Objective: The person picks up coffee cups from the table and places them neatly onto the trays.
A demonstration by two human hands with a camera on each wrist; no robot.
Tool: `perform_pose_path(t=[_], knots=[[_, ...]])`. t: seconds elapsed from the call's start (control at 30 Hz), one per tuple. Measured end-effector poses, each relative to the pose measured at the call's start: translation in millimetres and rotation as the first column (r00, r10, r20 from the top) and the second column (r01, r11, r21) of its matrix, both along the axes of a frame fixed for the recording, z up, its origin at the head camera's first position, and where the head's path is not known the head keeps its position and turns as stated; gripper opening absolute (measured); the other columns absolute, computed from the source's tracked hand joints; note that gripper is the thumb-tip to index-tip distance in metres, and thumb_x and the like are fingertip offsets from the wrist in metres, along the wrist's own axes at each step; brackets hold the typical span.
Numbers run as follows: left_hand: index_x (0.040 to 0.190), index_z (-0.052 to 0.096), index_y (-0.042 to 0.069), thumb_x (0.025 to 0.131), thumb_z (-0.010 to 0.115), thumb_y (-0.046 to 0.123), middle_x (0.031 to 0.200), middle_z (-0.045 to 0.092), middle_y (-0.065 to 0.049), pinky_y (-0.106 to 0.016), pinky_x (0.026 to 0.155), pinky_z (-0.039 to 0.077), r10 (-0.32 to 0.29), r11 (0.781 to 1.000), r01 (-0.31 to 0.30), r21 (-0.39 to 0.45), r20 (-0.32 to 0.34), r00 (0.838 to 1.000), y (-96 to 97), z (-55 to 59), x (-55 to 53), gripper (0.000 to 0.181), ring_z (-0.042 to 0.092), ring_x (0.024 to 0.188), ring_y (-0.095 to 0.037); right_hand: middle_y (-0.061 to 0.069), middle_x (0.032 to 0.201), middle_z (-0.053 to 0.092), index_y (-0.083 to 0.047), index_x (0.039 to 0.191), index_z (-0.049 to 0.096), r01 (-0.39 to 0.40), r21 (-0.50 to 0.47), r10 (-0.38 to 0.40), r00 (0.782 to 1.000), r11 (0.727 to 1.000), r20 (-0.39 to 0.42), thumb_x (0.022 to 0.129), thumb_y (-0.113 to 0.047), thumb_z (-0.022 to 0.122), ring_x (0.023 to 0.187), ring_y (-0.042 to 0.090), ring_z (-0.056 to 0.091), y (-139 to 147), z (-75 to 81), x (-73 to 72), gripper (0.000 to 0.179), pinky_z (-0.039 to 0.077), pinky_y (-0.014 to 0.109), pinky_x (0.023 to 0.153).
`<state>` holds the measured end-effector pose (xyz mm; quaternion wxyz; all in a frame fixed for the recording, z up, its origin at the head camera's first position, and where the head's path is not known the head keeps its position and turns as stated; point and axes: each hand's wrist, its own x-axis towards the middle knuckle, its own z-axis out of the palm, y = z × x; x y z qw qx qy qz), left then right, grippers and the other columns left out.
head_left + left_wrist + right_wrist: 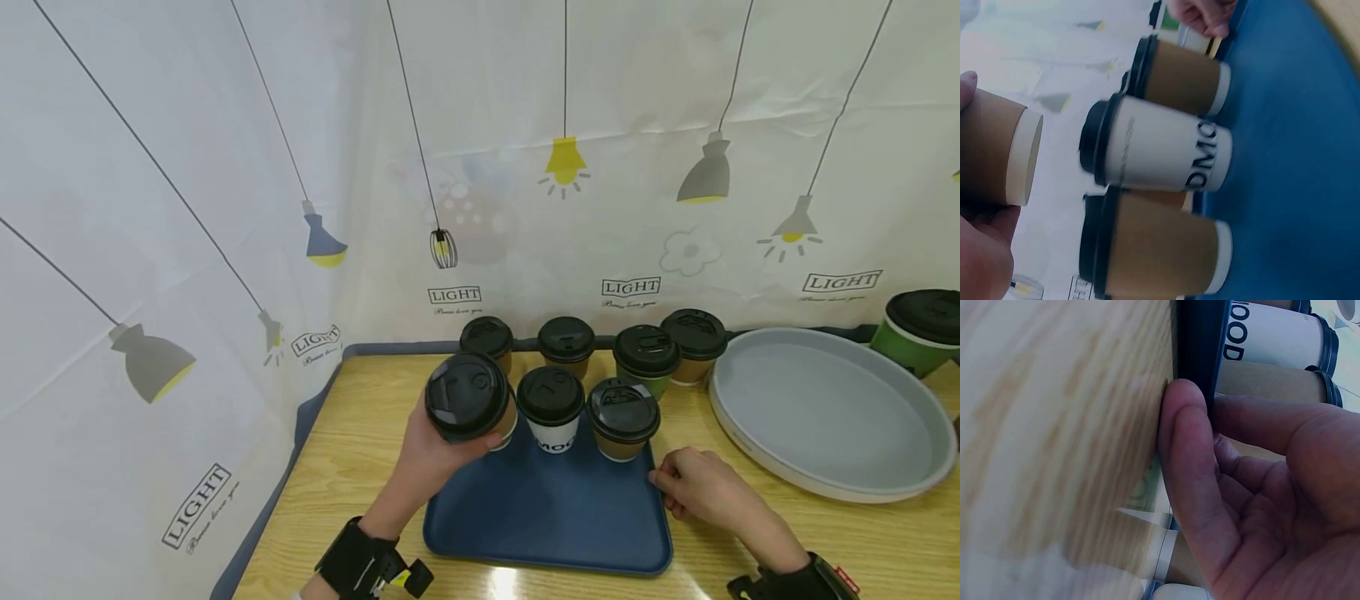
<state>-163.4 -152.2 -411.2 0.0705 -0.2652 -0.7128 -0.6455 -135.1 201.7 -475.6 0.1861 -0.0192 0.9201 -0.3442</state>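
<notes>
My left hand point(442, 454) grips a brown paper coffee cup point(991, 147) with a black lid, raised above the left side of the blue tray point(551, 517). On the tray stand a white cup point(553, 429) with black lettering, a brown cup point(621, 417) to its right, and another brown cup point(1166, 244) on its left, mostly hidden behind the held one in the head view. My right hand point(701, 487) pinches the tray's right edge; in the right wrist view the rim sits between thumb and finger point(1185, 444).
Behind the tray stand more lidded cups: two brown ones point(566, 346) at the back, a green one point(647, 362) and a brown one point(695, 346). A round grey tray point(832, 408) lies on the right, with a large green cup point(918, 333) behind it. A printed curtain point(510, 125) hangs behind the wooden table.
</notes>
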Motion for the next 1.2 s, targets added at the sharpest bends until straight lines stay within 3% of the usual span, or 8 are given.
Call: perform_pose_path(t=[0.2, 0.47, 0.77, 1.0, 1.2], knots=[[0.153, 0.045, 0.019, 0.078, 0.091, 0.01, 0.145, 0.055, -0.009, -0.044, 0.11, 0.047, -0.088, 0.996, 0.085, 0.026, 0.109, 0.99, 16.1, -8.1, 14.3, 0.088, 0.054, 0.134, -0.026, 0.003, 0.065, 0.061, -0.009, 0.075, 0.064, 0.0, -0.001, 0.0, 1.0, 1.0, 0.001, 0.103, -0.014, 0.064, 0.058, 0.016, 0.062, 0, 0.4, -0.1, 0.028, 0.049, 0.032, 0.055], [0.152, 0.044, 0.019, 0.08, 0.09, 0.01, 0.147, 0.054, -0.007, -0.048, 0.11, 0.045, -0.173, 0.985, 0.174, 0.014, 0.212, 0.962, 34.0, -25.0, 24.5, 0.086, 0.053, 0.135, -0.024, 0.004, 0.065, 0.061, -0.009, 0.075, 0.064, 0.005, -0.006, -0.005, 1.0, 1.0, 0.006, 0.103, -0.014, 0.064, 0.058, 0.016, 0.062, 1, -0.8, 0.2, 0.028, 0.049, 0.032, 0.056], [0.15, 0.05, 0.029, 0.082, 0.087, 0.008, 0.143, 0.059, 0.003, -0.042, 0.112, 0.044, -0.239, 0.962, 0.264, -0.075, 0.244, 0.94, 60.5, -46.0, 36.3, 0.081, 0.057, 0.131, -0.021, 0.003, 0.064, 0.061, -0.009, 0.074, 0.064, 0.004, 0.001, -0.004, 1.0, 1.0, -0.007, 0.102, -0.014, 0.065, 0.056, 0.016, 0.061, 0, -0.2, 0.1, 0.029, 0.048, 0.031, 0.054], [0.152, 0.041, 0.03, 0.083, 0.09, 0.021, 0.142, 0.058, 0.009, -0.038, 0.11, 0.045, -0.228, 0.933, 0.298, -0.2, 0.309, 0.923, 83.8, -65.2, 49.6, 0.085, 0.056, 0.13, -0.011, 0.002, 0.063, 0.061, -0.009, 0.073, 0.063, 0.002, -0.006, -0.002, 1.0, 1.0, -0.022, 0.101, -0.013, 0.065, 0.055, 0.016, 0.062, 0, 0.7, 1.9, 0.029, 0.05, 0.031, 0.055], [0.151, 0.04, 0.031, 0.085, 0.089, 0.023, 0.142, 0.056, 0.012, -0.035, 0.111, 0.042, -0.226, 0.916, 0.333, -0.224, 0.397, 0.89, 101.5, -76.2, 55.8, 0.083, 0.053, 0.132, -0.01, 0.001, 0.062, 0.062, -0.01, 0.072, 0.063, -0.001, -0.004, 0.001, 1.0, 1.0, -0.031, 0.102, -0.013, 0.065, 0.055, 0.016, 0.061, 1, 2.0, 2.8, 0.03, 0.049, 0.031, 0.054]])
